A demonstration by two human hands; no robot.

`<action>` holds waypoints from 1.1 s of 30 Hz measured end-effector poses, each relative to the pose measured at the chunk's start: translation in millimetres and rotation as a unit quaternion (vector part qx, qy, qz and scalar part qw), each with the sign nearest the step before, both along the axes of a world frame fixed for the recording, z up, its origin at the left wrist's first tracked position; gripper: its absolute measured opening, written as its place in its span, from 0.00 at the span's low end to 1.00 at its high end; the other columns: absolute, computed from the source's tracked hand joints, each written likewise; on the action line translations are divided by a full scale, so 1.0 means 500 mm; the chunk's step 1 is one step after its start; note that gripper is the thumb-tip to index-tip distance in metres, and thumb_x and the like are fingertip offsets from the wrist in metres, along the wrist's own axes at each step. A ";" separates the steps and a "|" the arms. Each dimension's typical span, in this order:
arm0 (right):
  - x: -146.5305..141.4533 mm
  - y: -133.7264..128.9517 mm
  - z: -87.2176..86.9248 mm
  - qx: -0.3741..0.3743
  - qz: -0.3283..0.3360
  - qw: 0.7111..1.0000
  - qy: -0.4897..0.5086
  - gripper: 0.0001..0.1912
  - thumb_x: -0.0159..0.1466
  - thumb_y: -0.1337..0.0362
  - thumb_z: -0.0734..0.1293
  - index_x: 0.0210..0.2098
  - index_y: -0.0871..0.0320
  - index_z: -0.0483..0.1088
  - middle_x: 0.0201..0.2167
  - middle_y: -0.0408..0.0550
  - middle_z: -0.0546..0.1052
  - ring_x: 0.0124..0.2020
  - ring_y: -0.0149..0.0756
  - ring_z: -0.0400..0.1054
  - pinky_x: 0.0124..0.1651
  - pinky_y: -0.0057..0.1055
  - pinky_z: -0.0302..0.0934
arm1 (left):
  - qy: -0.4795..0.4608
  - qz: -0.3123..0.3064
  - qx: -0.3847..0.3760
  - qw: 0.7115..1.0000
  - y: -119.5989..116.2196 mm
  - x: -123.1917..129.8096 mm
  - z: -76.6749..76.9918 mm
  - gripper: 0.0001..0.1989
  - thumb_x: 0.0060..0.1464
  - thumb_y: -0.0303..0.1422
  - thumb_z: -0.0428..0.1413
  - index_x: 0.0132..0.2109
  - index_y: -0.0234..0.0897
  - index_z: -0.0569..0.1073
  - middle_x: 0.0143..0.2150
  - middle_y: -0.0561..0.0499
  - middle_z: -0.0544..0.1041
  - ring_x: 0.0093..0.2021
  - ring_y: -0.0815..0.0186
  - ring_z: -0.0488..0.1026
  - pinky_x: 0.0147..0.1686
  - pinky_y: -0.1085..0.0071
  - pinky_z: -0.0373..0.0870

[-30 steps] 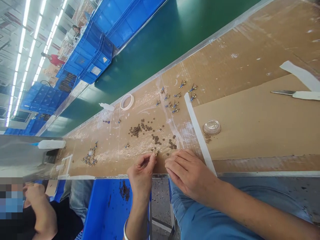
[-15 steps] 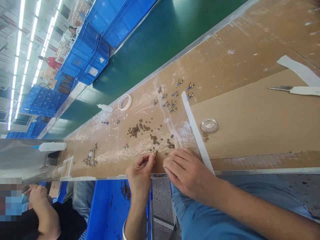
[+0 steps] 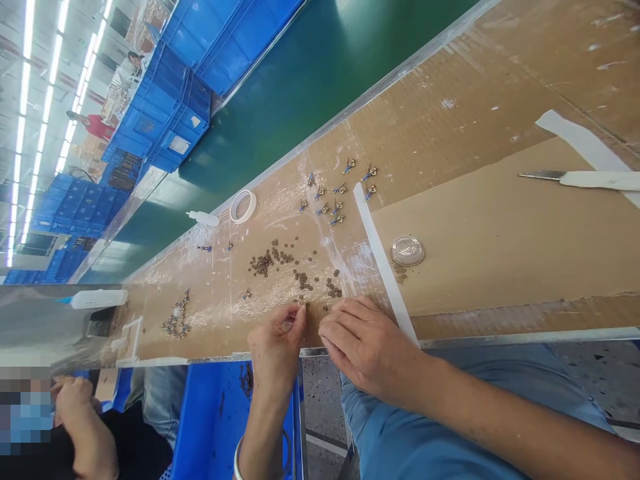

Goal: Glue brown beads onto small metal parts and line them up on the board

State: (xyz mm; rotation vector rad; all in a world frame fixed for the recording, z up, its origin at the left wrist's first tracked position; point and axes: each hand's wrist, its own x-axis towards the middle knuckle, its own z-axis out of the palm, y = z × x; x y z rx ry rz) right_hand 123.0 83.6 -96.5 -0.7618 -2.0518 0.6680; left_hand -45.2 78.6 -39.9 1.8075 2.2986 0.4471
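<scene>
My left hand (image 3: 276,343) is at the table's front edge, thumb and forefinger pinched together. Whatever lies between those fingertips is too small to make out. Close by on the right, my right hand (image 3: 367,340) rests on the edge with its fingers curled in, hiding anything inside. Beyond the hands lie loose small brown discs (image 3: 261,264), with a smaller cluster (image 3: 334,288) just past my right fingers. Several tiny blue-and-tan figurines (image 3: 337,207) lie farther back, and a single figurine (image 3: 246,294) lies to the left of the discs.
A tape roll (image 3: 243,207) and a small white bottle (image 3: 204,218) are at the back. To the right are a clear round dish (image 3: 407,250) and a knife (image 3: 580,178). A pile of figurines (image 3: 176,320) lies left. Beside it sits another person (image 3: 83,413). A blue bin (image 3: 210,427) stands below.
The whole view has shifted slightly, so the table's things appear a little farther left. Both hands keep nearly the same pose and place on the table edge.
</scene>
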 end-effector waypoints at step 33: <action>0.018 0.008 0.041 -0.049 0.051 0.973 0.220 0.07 0.71 0.68 0.62 0.40 0.58 0.73 0.31 0.43 0.77 0.33 0.28 0.71 0.38 0.25 0.66 | -0.208 -0.082 0.184 0.957 -0.109 0.051 0.055 0.08 0.55 0.25 0.61 0.36 0.45 0.80 0.30 0.62 0.81 0.30 0.70 0.79 0.61 0.58 0.70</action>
